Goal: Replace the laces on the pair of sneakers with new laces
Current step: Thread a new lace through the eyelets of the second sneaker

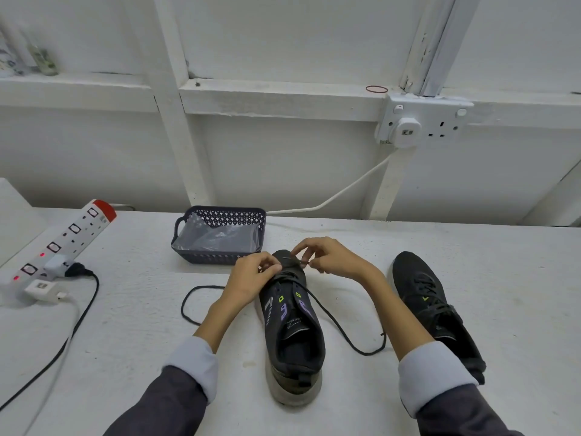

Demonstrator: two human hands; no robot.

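The black lace (327, 313) is pinched by both hands at the toe end of the middle sneaker (294, 335): left hand (251, 276) curled at the eyelets, right hand (333, 259) gripping the tip; slack is trailed across the desk (141, 341) either side; a second sneaker (430, 306) (already laced) is set to the right; a dark basket (220, 212) is placed just behind.

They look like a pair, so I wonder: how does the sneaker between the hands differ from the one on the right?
On the middle sneaker the lace is mostly unthreaded, trailing onto the table; the right sneaker is laced up. The left hand and right hand pinch the lace at the middle sneaker; the right sneaker sits untouched. Both are black and stand upright, toes away.
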